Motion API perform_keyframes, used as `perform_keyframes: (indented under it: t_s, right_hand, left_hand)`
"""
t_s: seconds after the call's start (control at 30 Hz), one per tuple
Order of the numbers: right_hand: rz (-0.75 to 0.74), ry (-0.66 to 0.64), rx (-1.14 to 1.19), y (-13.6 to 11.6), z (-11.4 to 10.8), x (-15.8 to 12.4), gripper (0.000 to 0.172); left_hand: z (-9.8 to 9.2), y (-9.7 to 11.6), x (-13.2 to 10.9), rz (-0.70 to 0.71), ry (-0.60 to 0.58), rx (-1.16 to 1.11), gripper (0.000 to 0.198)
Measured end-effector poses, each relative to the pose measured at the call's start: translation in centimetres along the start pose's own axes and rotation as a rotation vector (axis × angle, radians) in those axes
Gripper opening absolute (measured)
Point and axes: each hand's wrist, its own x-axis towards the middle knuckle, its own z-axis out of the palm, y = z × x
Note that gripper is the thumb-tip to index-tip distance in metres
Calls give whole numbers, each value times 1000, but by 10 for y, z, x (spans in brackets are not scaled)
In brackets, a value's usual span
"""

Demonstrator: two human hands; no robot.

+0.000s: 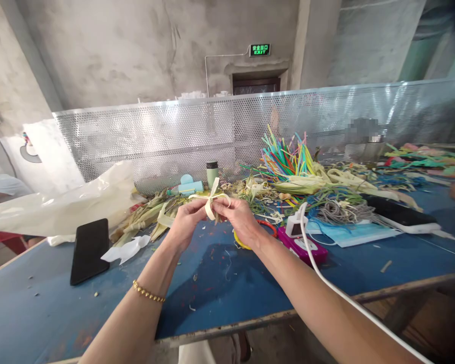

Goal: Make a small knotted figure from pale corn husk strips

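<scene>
Both hands meet above the middle of the blue table, fingers pinched on a pale husk strip bow [209,199] with loops spread to the sides, top and bottom. My left hand [187,222] grips its left part, wrist circled by a gold bead bracelet. My right hand [242,217] grips the right part, the fingertips close to the knot. Some darker ends stick out below the bow, partly hidden by the fingers. Behind the right hand lie scissors with red and yellow handles [267,226], mostly covered by it.
A black phone [90,251] and white paper [126,249] lie left. To the right are a purple power strip [303,246] with a white cable, a blue mask [358,233] and a white-edged device [400,215]. Husks, coloured stems [288,159] and a green bottle [212,174] line the back.
</scene>
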Motion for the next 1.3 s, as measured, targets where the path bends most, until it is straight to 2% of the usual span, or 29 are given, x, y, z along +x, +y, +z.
perform_keyframes:
  t_s: [0.1, 0.3, 0.4, 0.5, 0.57, 0.63, 0.73, 0.77, 0.83, 0.9, 0.97, 1.03, 1.13, 1.2, 1.3]
  right_hand:
    - [33, -6, 43, 6, 1, 0, 25]
    - [64, -167, 50, 10, 0, 1, 26]
    - [78, -169, 50, 10, 2, -1, 26]
    - [98, -153, -22, 8, 3, -2, 25]
    - [73, -142, -165, 6, -1, 0, 23]
    - [-17, -95, -391, 2, -8, 3, 20]
    - [-267, 200, -670, -7, -17, 6, 16]
    - [-312, 265, -687, -10, -18, 6, 19]
    - [-320, 252, -687, -14, -17, 3, 18]
    - [-294, 152, -728, -15, -11, -1, 20]
    - [-314, 107, -762, -14, -6, -4, 21]
    - [-263, 89, -745, -12, -4, -4, 16]
    - [-109, 88, -708, -10, -6, -2, 11]
    - [-21, 95, -673, -9, -7, -1, 12]
    - [34, 74, -582, -7, -6, -2, 15]
  left_hand:
    - [3, -3, 0, 9, 19, -56, 27]
    - [9, -7, 0, -63, 153, -187, 27]
    - [11, -4, -1, -38, 187, -169, 27]
    - [11, -1, -1, -31, 206, -145, 28]
    - [10, 0, 0, -40, 222, -131, 29]
    - [7, -1, 2, -34, 267, -99, 30]
    - [2, -6, 4, -21, 341, 29, 27]
    - [1, -8, 5, -32, 336, 81, 25]
    - [2, -10, 4, -62, 266, 131, 24]
    - [5, -11, 3, -58, 219, 111, 23]
    - [8, -12, 2, -30, 206, 74, 21]
    - [11, -12, 1, -6, 163, 69, 19]
    - [12, -13, 1, 14, 70, 72, 17]
    - [12, -14, 2, 11, 73, 46, 17]
    - [11, -16, 1, -5, 101, 42, 17]
